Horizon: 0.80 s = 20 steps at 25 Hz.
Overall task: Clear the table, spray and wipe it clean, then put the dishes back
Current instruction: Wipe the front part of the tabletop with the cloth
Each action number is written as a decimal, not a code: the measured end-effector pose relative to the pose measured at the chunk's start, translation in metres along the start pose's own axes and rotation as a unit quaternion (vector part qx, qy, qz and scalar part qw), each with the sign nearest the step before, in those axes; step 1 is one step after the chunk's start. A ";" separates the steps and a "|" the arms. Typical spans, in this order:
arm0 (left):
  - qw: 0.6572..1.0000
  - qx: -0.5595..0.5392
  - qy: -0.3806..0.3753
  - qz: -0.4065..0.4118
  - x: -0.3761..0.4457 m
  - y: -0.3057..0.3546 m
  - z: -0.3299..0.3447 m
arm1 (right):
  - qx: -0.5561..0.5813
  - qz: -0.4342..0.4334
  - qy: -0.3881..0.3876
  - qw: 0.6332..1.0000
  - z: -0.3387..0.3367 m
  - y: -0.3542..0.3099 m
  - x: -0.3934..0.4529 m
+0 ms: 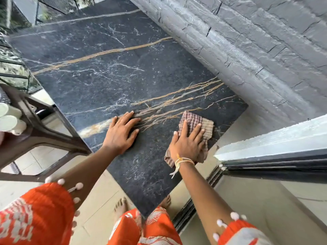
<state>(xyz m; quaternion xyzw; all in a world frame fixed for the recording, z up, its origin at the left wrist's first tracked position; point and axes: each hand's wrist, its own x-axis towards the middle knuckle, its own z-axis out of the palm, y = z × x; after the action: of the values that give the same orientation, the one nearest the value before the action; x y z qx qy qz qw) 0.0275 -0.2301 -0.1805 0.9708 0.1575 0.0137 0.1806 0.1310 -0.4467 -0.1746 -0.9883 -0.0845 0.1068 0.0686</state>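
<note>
A black marble table (109, 71) with gold and white veins fills the middle of the view, and nothing stands on its top. My left hand (120, 131) rests flat on the table near its front edge, fingers straight and spread. My right hand (188, 142) presses a brown checked cloth (203, 124) flat against the table near its right corner, fingers straight on top of the cloth. Part of the cloth sticks out beyond the fingertips and part bunches under my wrist.
A brown plastic chair (35, 135) stands at the left edge of the table, with white cups (8, 119) on it at the far left. A grey stone wall (256, 50) runs along the table's right side. A door frame (274, 156) is at the right.
</note>
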 end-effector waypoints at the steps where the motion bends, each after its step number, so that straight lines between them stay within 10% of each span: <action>1: 1.000 0.000 0.006 -0.016 -0.012 -0.017 -0.006 | 0.004 -0.009 -0.005 1.000 0.004 -0.017 -0.013; 11: 0.997 0.025 -0.015 -0.071 -0.091 -0.131 -0.051 | -0.030 -0.246 -0.039 0.968 0.046 -0.165 -0.105; 17: 0.994 0.081 -0.052 -0.052 -0.102 -0.110 -0.050 | -0.105 -0.497 -0.063 0.859 0.034 -0.103 -0.112; 20: 0.996 0.065 -0.049 -0.027 -0.098 -0.094 -0.046 | -0.136 -0.482 -0.056 0.864 0.016 -0.051 -0.073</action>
<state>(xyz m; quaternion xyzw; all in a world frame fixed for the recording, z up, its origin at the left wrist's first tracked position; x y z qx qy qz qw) -0.0976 -0.1614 -0.1679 0.9753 0.1754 -0.0488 0.1254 0.0494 -0.4084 -0.1679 -0.8163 -0.5675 0.1033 -0.0289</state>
